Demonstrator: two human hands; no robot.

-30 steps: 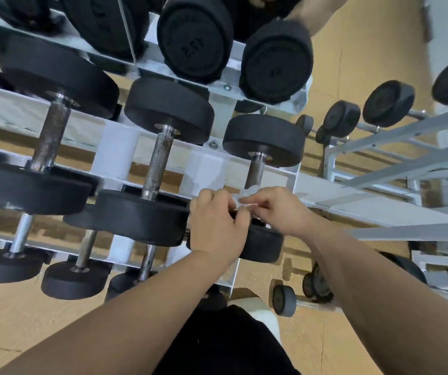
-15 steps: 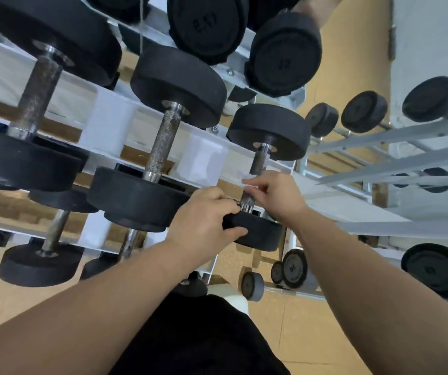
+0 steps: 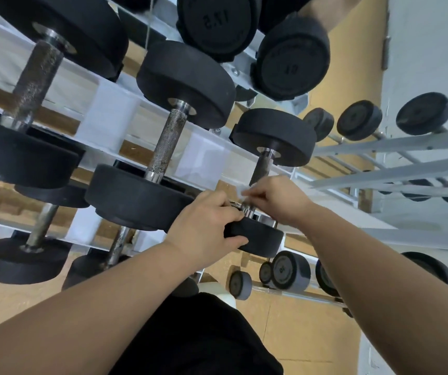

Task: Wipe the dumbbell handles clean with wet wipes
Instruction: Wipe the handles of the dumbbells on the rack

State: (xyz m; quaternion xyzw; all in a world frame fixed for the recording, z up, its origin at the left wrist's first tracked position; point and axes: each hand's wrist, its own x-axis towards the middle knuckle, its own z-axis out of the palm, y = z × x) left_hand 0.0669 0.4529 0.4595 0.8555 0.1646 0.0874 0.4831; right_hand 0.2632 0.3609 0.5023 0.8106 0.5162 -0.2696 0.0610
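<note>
Head view, compared with one second ago: the two hands no longer meet over the wipe in front of the weight. The left hand (image 3: pixel 203 226) has dropped onto the near black head of the dumbbell (image 3: pixel 274 136), fingers curled over its top edge and thumb along its rim. The right hand (image 3: pixel 277 198) has gone to the lower end of the handle (image 3: pixel 261 169) and pinches the wet wipe (image 3: pixel 245 191) against it. The hands are apart, close on either side of the handle's base. The dumbbell lies at the right end of the middle tier of the white rack (image 3: pixel 109 115), just beside a neighbouring dumbbell (image 3: pixel 167 142) with a longer knurled handle. Its two heads are matt black discs. The handle is a short dark metal bar with bright chrome collars at both ends. The wipe shows only as a small, blurred white scrap at the right fingertips.
</note>
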